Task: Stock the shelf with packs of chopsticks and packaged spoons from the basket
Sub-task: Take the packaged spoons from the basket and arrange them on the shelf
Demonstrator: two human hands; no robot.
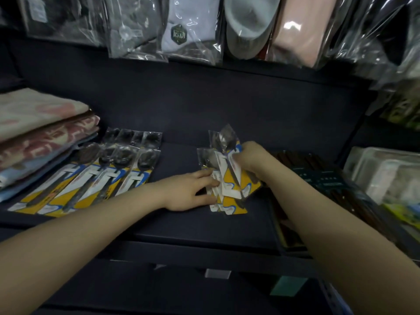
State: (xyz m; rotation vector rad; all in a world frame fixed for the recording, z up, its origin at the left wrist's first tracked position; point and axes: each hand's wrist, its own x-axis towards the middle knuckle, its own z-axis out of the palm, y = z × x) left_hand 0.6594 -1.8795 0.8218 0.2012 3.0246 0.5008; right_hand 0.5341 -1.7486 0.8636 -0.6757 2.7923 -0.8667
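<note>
Head view: my right hand [248,156] pinches a small bundle of packaged spoons [227,176] mid-shelf [181,155]; my left hand [193,189], fingers flat, presses its lower edge. To do this well, I should square the cards and align them with the laid row of spoons [95,173]; chopstick packs [318,178] lie right, partly behind my forearm; the basket is out of frame; bundle count unclear.

folded towels [43,133] stacked left, bagged socks [188,30] hanging above
</note>
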